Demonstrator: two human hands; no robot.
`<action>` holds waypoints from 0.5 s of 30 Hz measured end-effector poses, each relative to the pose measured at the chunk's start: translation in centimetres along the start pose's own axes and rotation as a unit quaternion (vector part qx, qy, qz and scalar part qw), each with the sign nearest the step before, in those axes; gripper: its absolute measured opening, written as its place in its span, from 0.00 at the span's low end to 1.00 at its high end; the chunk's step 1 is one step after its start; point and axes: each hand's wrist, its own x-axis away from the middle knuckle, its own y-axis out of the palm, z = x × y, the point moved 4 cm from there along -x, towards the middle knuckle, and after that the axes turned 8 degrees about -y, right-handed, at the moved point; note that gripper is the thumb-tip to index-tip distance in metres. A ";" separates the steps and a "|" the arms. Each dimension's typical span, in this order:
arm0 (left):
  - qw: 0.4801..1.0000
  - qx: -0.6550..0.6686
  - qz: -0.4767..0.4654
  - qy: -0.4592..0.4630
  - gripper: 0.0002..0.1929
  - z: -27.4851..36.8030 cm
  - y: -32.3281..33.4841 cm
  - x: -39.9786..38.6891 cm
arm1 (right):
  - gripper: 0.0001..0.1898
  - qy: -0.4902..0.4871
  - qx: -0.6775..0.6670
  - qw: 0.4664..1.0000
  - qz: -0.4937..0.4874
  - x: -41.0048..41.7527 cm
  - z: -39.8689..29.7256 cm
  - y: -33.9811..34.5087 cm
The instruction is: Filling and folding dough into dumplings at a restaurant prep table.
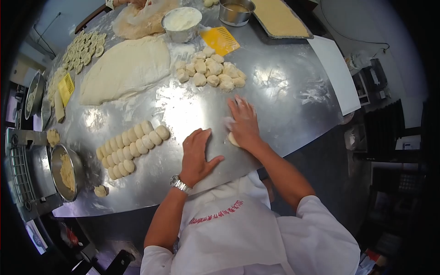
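My right hand (243, 123) lies over a small dough ball (233, 139) on the steel table; only the ball's lower left edge shows under the palm, and the thumb side is blurred. To its left, my left hand (197, 156) rests on the steel with fingers and thumb apart, holding nothing. Left of that hand, smooth dough balls (132, 149) sit in touching rows. Beyond my right hand lies a pile of rougher dough pieces (215, 68), and a large flat sheet of dough (129, 70) spreads to the left of the pile.
A steel bowl of crumbly filling (79, 172) stands near the left edge. A yellow scraper (220, 39), a flour tub (182, 25), a steel pot (237, 15) and a tray (282, 19) are at the back. Another person's hand (135, 2) is at a plastic bag, top left.
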 end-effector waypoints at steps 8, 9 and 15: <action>0.997 -0.056 -0.046 0.040 0.65 2.0 2.3 -6.3 | 0.43 0.035 -0.680 0.730 0.059 6.9 0.7 -0.6; 0.996 -0.069 -0.042 0.039 0.65 1.8 2.6 -6.8 | 0.43 0.035 -0.679 0.730 0.064 6.8 0.9 -0.6; 0.986 -0.098 -0.056 0.124 0.52 1.2 2.9 -6.7 | 0.39 0.056 -0.630 0.771 0.073 6.6 0.8 -2.0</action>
